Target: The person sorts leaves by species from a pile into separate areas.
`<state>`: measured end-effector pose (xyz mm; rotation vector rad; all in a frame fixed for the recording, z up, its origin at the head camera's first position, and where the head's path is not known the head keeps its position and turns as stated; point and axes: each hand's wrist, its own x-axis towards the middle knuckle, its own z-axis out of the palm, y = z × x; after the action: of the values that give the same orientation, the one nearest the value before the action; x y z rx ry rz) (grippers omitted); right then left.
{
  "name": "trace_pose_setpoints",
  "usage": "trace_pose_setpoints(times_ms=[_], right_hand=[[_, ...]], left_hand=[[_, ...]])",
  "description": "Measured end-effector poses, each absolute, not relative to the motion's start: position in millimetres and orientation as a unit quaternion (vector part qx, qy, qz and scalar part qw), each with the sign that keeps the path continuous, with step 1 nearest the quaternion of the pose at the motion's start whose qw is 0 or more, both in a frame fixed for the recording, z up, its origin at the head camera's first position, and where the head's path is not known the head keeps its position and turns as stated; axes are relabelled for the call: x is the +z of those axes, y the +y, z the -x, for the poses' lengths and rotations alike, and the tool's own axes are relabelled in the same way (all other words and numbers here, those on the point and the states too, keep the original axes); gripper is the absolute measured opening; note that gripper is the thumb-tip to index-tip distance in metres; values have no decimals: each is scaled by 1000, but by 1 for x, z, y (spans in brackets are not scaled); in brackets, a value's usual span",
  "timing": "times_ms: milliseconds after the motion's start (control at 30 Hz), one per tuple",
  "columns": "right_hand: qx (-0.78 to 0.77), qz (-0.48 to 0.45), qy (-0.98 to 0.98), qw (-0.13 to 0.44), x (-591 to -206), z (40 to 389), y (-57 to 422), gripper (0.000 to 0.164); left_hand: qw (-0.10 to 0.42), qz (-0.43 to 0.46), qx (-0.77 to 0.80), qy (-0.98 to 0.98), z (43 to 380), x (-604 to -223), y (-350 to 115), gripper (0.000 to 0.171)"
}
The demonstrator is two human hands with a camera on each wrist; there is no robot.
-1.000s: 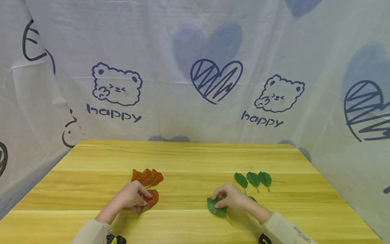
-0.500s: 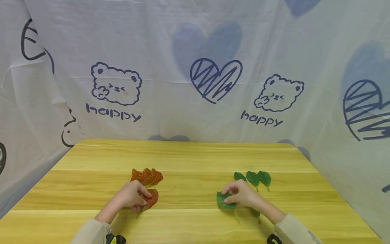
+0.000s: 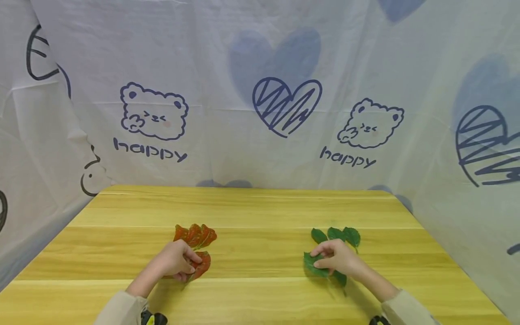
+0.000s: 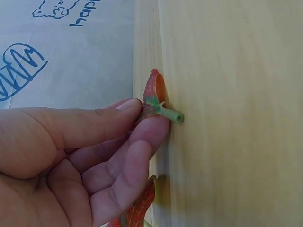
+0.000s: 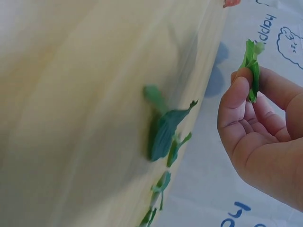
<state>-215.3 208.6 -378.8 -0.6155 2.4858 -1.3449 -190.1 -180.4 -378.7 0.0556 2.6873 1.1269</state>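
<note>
My left hand (image 3: 177, 262) pinches a red leaf (image 3: 202, 266) between thumb and fingers, low over the table in front of a row of red leaves (image 3: 196, 235). In the left wrist view the held leaf's cut green stem (image 4: 173, 115) points toward the wood. On the right, my right hand (image 3: 336, 258) pinches a green leaf (image 3: 313, 265) by its surface, raised above the table in the right wrist view. Beneath and beside that hand another green leaf (image 3: 339, 278) lies partly hidden. Behind it several green leaves (image 3: 351, 236) form a row.
The wooden table (image 3: 260, 212) has straight plank lines and reaches back to a white cloth (image 3: 227, 135) printed with bears and hearts. More of this cloth hangs at the left and right sides.
My right hand has moved to the right with its green leaf, from left of the loose green leaf to over it. My left hand has stayed in place with the red leaf.
</note>
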Motion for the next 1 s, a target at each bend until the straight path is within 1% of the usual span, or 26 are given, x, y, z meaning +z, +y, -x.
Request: trace_pose_setpoints(times_ms=[233,467,700,867,1000], right_hand=[[-469,190,854,123,-381,216,222,23],[-466,154,865,105,-380,213,238,24],[-454,144,874,95,-379,212,254,24],[-441,131,885,78,-381,212,265,22],[-436,121,888,78,-383,214,273,22]], left_hand=[[114,-18,380,918,191,-379,-181,17],[113,-19,380,918,191,-380,-182,18],[114,-21,383,916,191,-380,-182,18],[116,-19,383,916,192,-380,-182,18],[114,-20,386,915,192,-381,-182,18]])
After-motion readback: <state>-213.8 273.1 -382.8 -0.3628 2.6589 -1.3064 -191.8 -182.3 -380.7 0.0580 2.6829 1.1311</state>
